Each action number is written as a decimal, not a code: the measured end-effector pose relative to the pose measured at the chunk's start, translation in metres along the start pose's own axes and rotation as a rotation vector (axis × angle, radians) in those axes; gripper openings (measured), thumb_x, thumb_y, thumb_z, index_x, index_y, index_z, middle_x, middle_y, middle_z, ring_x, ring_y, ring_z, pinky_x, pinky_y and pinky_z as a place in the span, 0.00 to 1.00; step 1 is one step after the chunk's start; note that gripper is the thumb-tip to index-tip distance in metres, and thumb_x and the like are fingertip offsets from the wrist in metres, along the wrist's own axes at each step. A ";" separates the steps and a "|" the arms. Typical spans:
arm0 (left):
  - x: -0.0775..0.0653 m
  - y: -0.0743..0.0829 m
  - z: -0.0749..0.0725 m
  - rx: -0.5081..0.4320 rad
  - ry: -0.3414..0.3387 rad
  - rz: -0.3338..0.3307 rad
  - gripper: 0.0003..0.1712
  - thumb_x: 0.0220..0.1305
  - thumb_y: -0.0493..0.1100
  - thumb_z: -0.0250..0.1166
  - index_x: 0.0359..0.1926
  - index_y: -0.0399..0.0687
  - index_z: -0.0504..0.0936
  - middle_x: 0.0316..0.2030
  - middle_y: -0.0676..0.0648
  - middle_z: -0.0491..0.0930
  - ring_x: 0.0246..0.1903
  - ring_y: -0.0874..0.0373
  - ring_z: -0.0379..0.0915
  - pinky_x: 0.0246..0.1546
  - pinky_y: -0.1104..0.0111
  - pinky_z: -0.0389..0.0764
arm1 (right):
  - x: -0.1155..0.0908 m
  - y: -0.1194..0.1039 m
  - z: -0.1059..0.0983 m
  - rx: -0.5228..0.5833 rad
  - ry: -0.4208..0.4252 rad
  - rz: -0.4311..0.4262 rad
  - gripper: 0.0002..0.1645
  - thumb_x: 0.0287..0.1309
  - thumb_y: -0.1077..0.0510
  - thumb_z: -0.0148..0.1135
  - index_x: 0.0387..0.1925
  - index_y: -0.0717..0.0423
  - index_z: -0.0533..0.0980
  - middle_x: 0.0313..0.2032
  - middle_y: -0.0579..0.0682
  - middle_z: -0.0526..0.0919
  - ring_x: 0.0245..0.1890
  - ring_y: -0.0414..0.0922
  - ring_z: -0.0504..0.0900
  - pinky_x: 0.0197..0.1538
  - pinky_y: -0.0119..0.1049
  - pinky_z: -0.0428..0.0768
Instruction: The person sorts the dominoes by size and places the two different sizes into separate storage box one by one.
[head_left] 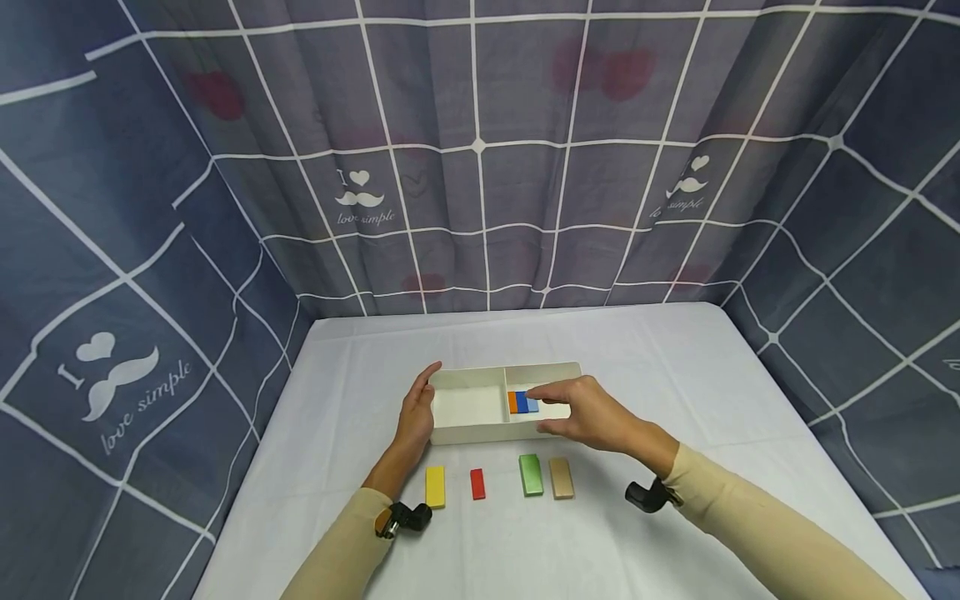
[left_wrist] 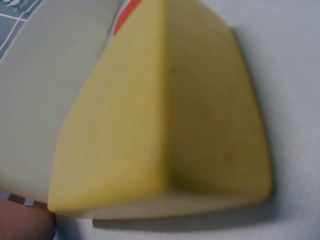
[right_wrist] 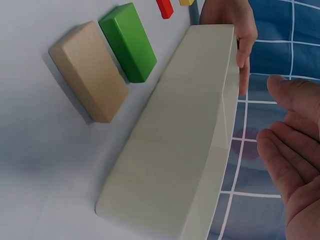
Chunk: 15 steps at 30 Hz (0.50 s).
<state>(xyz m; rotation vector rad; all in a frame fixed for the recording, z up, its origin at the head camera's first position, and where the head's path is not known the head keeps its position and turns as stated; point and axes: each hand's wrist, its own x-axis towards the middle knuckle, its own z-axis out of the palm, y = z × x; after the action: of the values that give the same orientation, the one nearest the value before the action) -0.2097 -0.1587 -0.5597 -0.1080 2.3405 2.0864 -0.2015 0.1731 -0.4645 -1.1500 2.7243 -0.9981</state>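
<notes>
A white two-compartment box [head_left: 468,434] stands on the table. My left hand [head_left: 414,419] holds its left end, fingertips at the back corner; in the right wrist view that hand [right_wrist: 235,22] is at the box's far end. Orange [head_left: 512,402], dark blue [head_left: 522,402] and light blue [head_left: 532,405] blocks lie side by side in the right compartment. Over that compartment is my right hand [head_left: 592,412], thumb and index finger apart. In the right wrist view, nothing shows between its thumb and fingers [right_wrist: 285,160], which are above the rim.
In front of the box lie a yellow block [head_left: 435,487], a smaller red block [head_left: 477,484], a green block [head_left: 530,475] and a wooden block [head_left: 561,478]. The yellow block [left_wrist: 135,125] fills much of the left wrist view. Checked curtains [head_left: 525,192] surround the white table [head_left: 337,358].
</notes>
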 end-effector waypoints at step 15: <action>0.000 -0.001 0.000 -0.017 -0.008 0.020 0.28 0.91 0.45 0.41 0.83 0.64 0.67 0.81 0.40 0.66 0.81 0.38 0.60 0.84 0.38 0.56 | -0.003 -0.005 0.015 0.054 -0.045 -0.062 0.29 0.63 0.61 0.81 0.65 0.57 0.85 0.62 0.52 0.90 0.58 0.53 0.91 0.62 0.45 0.89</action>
<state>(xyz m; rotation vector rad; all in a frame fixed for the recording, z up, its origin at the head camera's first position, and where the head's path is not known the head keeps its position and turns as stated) -0.2099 -0.1592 -0.5604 -0.0761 2.3296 2.1117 -0.1924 0.1639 -0.4742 -1.2390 2.6253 -1.0332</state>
